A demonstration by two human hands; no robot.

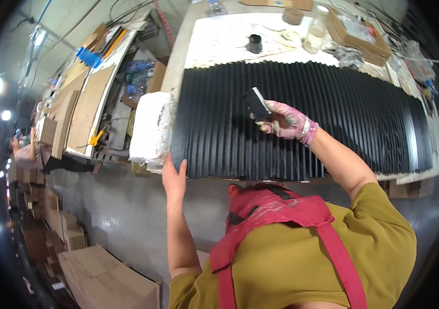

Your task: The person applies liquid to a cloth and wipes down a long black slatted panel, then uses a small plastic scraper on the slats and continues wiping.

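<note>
Long black strips (219,121), laid side by side in a dense ribbed row, cover much of the table. Over them, my right hand (290,122), in a pink and white stained glove, is closed round a dark block-shaped pad (253,105) with a white edge. Whether the pad touches the strips I cannot tell. My bare left hand (173,176) rests at the near left corner of the row, thumb apart from the extended fingers. A white wrapped bundle (151,129) lies just beyond those fingers.
Behind the strips stand a small black cup (254,44), a cloudy bottle (315,37) and an open cardboard box (356,38). A grey rag (349,56) lies near them. Left are a shelf with boards (92,105) and a large carton (109,278). Another person (29,153) is at far left.
</note>
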